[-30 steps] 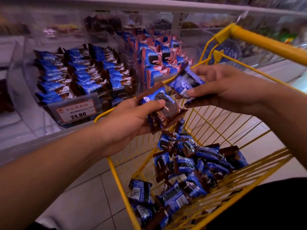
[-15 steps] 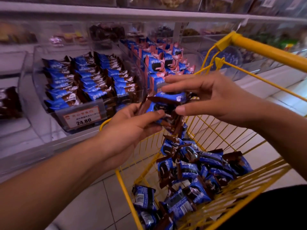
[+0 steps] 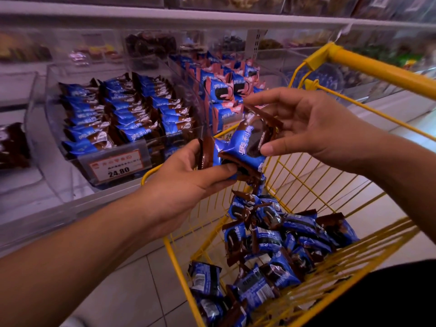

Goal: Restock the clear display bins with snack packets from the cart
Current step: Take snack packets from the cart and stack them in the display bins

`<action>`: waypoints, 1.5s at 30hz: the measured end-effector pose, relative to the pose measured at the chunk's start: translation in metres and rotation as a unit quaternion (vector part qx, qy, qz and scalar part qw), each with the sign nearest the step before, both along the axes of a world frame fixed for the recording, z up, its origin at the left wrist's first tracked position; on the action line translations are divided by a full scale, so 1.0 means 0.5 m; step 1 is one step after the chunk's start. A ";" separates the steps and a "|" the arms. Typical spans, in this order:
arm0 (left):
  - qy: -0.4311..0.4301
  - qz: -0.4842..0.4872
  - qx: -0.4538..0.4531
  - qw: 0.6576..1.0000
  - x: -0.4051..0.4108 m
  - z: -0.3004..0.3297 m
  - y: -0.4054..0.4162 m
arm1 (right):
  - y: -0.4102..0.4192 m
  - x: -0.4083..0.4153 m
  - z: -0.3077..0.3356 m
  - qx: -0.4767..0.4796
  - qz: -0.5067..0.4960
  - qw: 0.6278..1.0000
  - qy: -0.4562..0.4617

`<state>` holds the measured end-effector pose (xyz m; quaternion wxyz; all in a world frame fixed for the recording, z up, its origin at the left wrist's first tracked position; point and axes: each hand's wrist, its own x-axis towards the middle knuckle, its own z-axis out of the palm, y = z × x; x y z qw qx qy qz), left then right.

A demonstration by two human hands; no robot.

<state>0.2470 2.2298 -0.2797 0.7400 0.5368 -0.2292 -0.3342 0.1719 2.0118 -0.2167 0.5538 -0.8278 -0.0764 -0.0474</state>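
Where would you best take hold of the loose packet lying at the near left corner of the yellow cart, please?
Probably by its flat middle, coming straight down from above. That packet lies label-up and a little apart from the heap of packets, so its broad face is exposed, and thumb and fingers could close across its short sides. The cart wall beside it blocks a sideways reach from the left.

Dim, purplish light; glare on the clear bins (image 3: 184, 74) at 11 o'clock. Upper shelves (image 3: 212, 17) at 12 o'clock are blurred; edges bow with wide-angle distortion.
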 end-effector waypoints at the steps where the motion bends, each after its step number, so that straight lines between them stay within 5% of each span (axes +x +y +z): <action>1: 0.002 0.001 0.000 1.000 0.001 -0.001 0.000 | -0.002 0.000 0.001 -0.007 -0.010 1.000 -0.002; 8: 0.011 0.061 -0.022 0.998 0.001 0.002 -0.002 | -0.013 0.001 -0.005 0.153 -0.018 0.985 0.078; 16: 0.089 0.016 -0.080 0.993 0.009 0.017 -0.003 | 0.023 0.011 -0.019 0.058 -0.040 0.998 -0.004; 21: -0.103 0.041 -0.013 0.994 0.021 0.010 0.025 | 0.069 0.021 -0.002 -0.010 -0.006 1.000 0.006; 26: -0.171 0.097 0.005 0.980 0.024 0.044 0.097 | 0.152 0.056 0.027 -0.049 0.068 0.996 0.018; 30: -0.228 0.169 0.005 0.959 0.044 0.100 0.204 | 0.285 0.121 0.096 -0.235 0.122 0.962 -0.072; 32: -0.238 0.208 0.004 0.949 0.066 0.124 0.274 | 0.360 0.170 0.120 -0.249 0.153 0.952 -0.089; 37: -0.242 0.377 0.050 0.892 0.156 0.155 0.470 | 0.537 0.336 0.134 -0.289 0.174 0.935 -0.104; 40: -0.245 0.518 0.247 0.782 0.231 0.138 0.575 | 0.638 0.441 0.104 -0.396 0.160 0.903 -0.053; 43: -0.291 0.460 0.498 0.675 0.286 0.090 0.613 | 0.722 0.519 0.034 -0.479 0.158 0.862 0.049; 45: -0.285 0.373 0.573 0.672 0.304 0.066 0.611 | 0.758 0.550 -0.019 -0.488 0.159 0.851 0.109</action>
